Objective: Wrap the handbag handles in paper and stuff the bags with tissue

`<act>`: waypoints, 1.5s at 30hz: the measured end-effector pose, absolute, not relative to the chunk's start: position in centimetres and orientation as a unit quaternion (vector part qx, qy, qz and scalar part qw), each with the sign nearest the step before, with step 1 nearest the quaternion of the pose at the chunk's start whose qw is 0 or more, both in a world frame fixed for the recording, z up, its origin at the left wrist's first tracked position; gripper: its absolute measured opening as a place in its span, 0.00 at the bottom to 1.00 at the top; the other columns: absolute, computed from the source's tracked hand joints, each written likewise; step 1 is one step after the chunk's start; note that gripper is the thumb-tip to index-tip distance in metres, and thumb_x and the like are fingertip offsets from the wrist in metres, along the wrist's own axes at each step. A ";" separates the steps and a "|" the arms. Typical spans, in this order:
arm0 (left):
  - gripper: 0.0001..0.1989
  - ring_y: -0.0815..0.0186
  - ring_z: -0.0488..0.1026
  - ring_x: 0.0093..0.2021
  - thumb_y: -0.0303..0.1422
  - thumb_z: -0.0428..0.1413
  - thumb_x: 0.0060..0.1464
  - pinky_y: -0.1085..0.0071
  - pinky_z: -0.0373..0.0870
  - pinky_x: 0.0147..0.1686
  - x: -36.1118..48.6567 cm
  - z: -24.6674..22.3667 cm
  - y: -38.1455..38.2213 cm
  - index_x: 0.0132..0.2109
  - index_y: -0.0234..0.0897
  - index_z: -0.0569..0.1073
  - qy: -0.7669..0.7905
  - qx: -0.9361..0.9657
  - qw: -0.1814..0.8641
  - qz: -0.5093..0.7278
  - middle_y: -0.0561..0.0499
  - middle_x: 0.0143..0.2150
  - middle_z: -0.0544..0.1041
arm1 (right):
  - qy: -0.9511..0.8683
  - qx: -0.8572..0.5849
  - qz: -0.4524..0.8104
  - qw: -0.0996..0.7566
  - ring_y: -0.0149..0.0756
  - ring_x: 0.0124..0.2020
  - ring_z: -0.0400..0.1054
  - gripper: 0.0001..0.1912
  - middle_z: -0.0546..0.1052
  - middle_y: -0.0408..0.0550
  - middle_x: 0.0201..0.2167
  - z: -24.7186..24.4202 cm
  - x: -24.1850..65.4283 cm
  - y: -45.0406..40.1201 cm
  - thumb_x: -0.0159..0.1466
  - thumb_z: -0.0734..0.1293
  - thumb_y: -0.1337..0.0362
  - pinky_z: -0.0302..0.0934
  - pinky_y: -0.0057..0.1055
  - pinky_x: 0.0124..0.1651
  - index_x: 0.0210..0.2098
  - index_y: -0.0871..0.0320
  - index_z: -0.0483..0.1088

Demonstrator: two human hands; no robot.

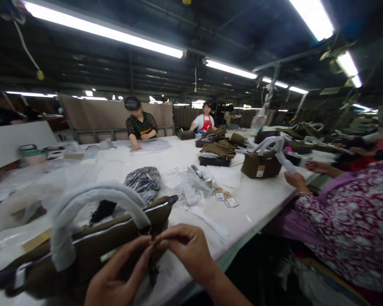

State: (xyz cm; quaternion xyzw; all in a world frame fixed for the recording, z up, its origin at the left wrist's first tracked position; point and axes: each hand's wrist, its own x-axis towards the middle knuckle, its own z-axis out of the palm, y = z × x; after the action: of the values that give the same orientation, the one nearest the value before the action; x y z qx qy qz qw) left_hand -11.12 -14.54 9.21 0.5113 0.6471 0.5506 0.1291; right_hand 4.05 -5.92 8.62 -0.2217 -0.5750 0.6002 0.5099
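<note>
A brown handbag stands on the table right in front of me, its handles wrapped in white padding. At the base of the near handle, beside a metal ring, the fingertips of my left hand and my right hand meet in a pinch. Between them is a small dark cord-like piece that dangles down against the bag; its exact kind is too blurred to tell. Both hands are closed, and the fingertips partly hide what they hold.
Past the bag lie a plastic-wrapped dark bundle, paper tags, a white strip and clear plastic bags. A co-worker at right handles another brown handbag. Two more people are across the table.
</note>
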 end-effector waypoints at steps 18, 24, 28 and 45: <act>0.11 0.59 0.82 0.44 0.41 0.64 0.54 0.70 0.77 0.50 -10.4 9.3 -14.8 0.44 0.47 0.83 0.640 0.520 0.111 0.554 0.53 0.44 0.84 | -0.662 -0.241 0.511 0.493 0.38 0.35 0.79 0.04 0.84 0.44 0.33 8.0 4.7 -5.7 0.59 0.76 0.67 0.72 0.28 0.41 0.34 0.52 0.83; 0.12 0.59 0.83 0.43 0.39 0.64 0.55 0.69 0.79 0.48 -11.2 8.9 -14.7 0.47 0.46 0.82 0.631 0.572 0.093 0.516 0.52 0.44 0.85 | -0.671 -0.238 0.504 0.489 0.39 0.35 0.80 0.03 0.84 0.44 0.33 8.0 4.7 -5.6 0.59 0.76 0.67 0.74 0.28 0.41 0.34 0.52 0.83; 0.09 0.61 0.83 0.42 0.37 0.63 0.56 0.72 0.79 0.47 -11.1 8.9 -14.7 0.45 0.47 0.82 0.628 0.579 0.068 0.515 0.54 0.43 0.85 | -0.677 -0.223 0.502 0.490 0.39 0.36 0.81 0.03 0.84 0.45 0.33 7.7 4.7 -5.7 0.61 0.75 0.66 0.75 0.30 0.42 0.34 0.52 0.83; 0.05 0.65 0.81 0.39 0.40 0.62 0.56 0.76 0.76 0.44 -10.3 9.4 -14.8 0.37 0.46 0.81 0.647 0.541 0.103 0.528 0.57 0.38 0.84 | -0.675 -0.229 0.510 0.481 0.42 0.41 0.80 0.05 0.84 0.46 0.38 6.2 4.4 -5.7 0.64 0.73 0.62 0.74 0.35 0.49 0.39 0.51 0.83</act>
State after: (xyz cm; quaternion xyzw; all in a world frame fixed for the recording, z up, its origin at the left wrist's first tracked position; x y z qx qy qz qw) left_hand -10.32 -14.80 9.45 0.5406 0.6465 0.5283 0.1034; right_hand 4.43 -5.70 6.21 -0.2290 -0.6752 0.5101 0.4811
